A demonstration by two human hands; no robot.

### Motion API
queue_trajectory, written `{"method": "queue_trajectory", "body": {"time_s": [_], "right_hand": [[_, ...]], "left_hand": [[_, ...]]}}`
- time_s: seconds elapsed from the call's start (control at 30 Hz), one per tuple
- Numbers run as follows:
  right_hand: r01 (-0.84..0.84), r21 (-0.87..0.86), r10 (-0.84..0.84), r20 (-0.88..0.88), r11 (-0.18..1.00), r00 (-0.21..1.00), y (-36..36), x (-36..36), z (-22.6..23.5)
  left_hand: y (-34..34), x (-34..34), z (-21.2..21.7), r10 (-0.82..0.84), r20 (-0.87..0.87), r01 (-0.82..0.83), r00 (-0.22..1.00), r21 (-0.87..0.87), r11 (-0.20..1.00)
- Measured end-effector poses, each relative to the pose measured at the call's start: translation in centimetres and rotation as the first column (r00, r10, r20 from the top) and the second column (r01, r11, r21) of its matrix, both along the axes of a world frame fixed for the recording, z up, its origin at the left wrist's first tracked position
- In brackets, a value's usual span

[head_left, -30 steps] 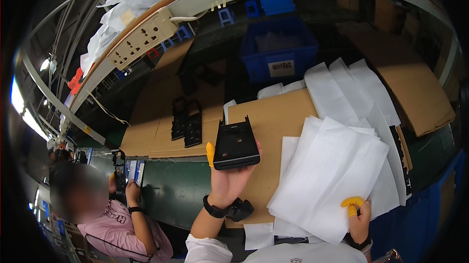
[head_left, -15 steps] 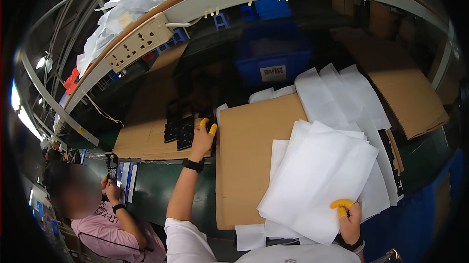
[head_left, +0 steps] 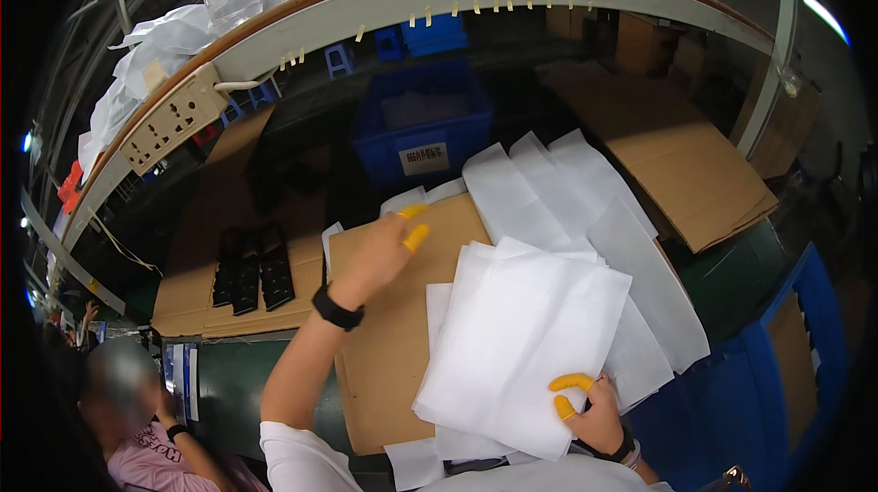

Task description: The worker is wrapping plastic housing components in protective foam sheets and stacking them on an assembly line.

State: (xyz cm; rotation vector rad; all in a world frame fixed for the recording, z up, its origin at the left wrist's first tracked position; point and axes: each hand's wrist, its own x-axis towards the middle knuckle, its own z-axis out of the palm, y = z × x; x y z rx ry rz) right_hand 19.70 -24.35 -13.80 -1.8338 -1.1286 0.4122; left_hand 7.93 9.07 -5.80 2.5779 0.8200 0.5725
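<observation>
Left hand (head_left: 380, 259) shifted over cardboard (head_left: 384, 373), smooth sheets (head_left: 530, 327)

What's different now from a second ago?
The left hand has let go of its black part, now beside two others on the left-hand cardboard, and swung right, empty, over the brown sheet. The right hand stays at the white sheets.
</observation>
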Motion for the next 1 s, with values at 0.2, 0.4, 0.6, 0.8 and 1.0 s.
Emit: {"method": "queue_trajectory", "body": {"time_s": [0.2, 0.4, 0.6, 0.8, 1.0], "right_hand": [[-0.033, -0.043, 0.030, -0.077, 0.999, 0.997, -0.4, -0.4, -0.1], [-0.061, -0.068, 0.053, -0.123, 0.996, 0.991, -0.1, -0.3, -0.5], [-0.053, -0.058, 0.048, -0.086, 0.997, 0.995, -0.6, 0.0, -0.8], [0.033, -0.010, -0.034, -0.143, 0.999, 0.989, 0.0, -0.5, -0.9], [-0.090, 0.138, 0.118, -0.211, 0.986, 0.970, 0.2, 0.2, 0.3]], "left_hand": [[-3.6, 10.6, -4.8, -0.142, -0.187, 0.141, 0.972, -0.019, 0.990], [0.9, 9.9, -5.2, 0.283, -0.510, -0.200, 0.812, 0.212, 0.957], [4.7, 2.8, -4.9, 0.262, -0.492, -0.191, 0.830, 0.190, 0.963], [2.7, -0.5, -0.4, 0.290, 0.062, -0.227, 0.955, -0.476, 0.850], [-10.0, 0.0, 4.0, -0.127, 0.287, 0.314, 0.949, -0.880, 0.358]]}}
